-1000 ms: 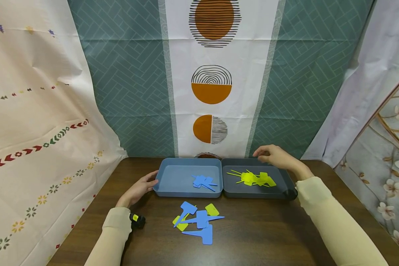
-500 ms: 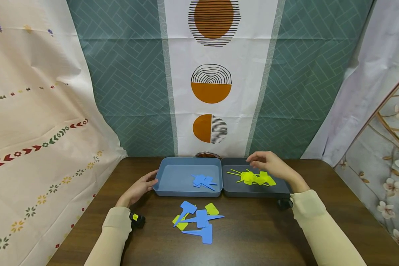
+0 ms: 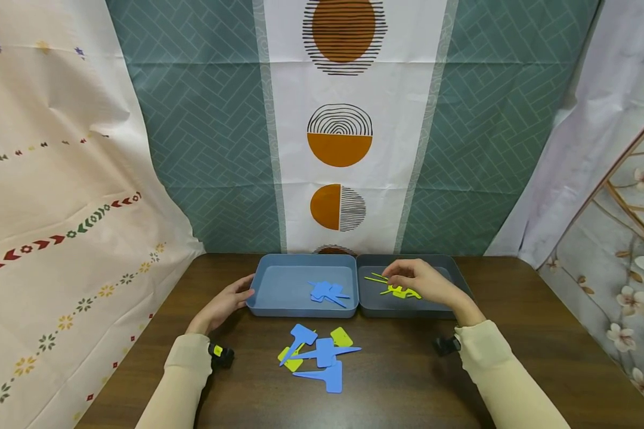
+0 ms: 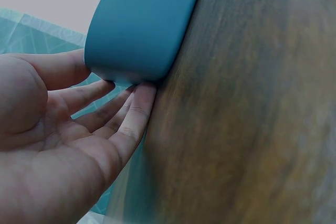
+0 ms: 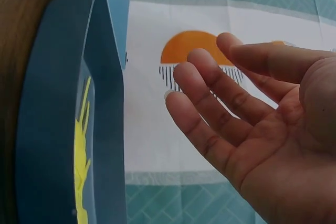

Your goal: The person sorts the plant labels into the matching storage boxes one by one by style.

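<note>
My left hand point(image 3: 225, 304) rests its fingertips against the left end of the blue tray point(image 3: 281, 289); in the left wrist view the fingers point(image 4: 137, 103) touch that wall. Blue T-shaped plant labels point(image 3: 327, 292) lie in its right part. Over the dark grey tray point(image 3: 402, 313) hovers my right hand point(image 3: 426, 283), partly covering the yellow-green plant labels point(image 3: 397, 291) heaped there. In the right wrist view its loosely bent fingers point(image 5: 197, 124) hold nothing, and the yellow labels point(image 5: 80, 156) show past the tray's rim.
In front of the trays, on the brown wooden table point(image 3: 392, 381), several blue labels point(image 3: 334, 378) lie overlapping with yellow-green labels point(image 3: 341, 337). The two trays stand side by side near the back edge. A patterned curtain point(image 3: 204, 149) hangs behind them.
My right hand has moved left and lower, from the back right of the grey tray to over the yellow-green labels. The left hand stays at the blue tray.
</note>
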`<action>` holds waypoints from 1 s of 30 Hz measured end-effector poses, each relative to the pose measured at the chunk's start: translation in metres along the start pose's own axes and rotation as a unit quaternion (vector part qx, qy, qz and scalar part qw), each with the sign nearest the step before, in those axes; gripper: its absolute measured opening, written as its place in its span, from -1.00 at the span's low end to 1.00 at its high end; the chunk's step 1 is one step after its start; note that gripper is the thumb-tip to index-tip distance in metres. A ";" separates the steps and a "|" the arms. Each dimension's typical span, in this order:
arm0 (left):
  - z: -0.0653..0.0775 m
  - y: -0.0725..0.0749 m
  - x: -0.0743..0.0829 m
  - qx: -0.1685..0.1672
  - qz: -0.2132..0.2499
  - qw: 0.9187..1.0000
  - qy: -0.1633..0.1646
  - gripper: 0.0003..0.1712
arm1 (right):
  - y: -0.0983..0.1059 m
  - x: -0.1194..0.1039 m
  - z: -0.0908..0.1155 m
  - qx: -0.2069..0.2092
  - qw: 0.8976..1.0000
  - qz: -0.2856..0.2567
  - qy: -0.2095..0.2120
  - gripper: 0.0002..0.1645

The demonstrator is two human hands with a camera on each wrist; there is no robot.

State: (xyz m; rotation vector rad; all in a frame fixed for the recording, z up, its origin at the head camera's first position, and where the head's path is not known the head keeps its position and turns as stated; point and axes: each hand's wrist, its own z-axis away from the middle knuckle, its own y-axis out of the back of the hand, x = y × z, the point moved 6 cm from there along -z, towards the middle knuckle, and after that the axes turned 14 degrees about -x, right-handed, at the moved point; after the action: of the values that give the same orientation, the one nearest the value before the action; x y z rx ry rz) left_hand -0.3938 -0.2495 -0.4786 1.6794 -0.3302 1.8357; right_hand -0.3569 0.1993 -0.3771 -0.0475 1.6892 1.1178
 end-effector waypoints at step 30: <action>-0.002 0.001 -0.002 -0.002 0.000 1.000 0.000 -0.27 | -0.104 -0.039 -0.037 -0.196 0.978 -0.003 0.068 -0.63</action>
State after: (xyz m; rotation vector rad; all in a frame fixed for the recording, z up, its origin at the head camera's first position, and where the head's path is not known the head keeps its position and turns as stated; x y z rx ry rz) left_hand -0.3956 -0.2494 -0.4805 1.6755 -0.3350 1.8347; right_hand -0.3124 0.0982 -0.4137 -0.3865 1.5615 1.4557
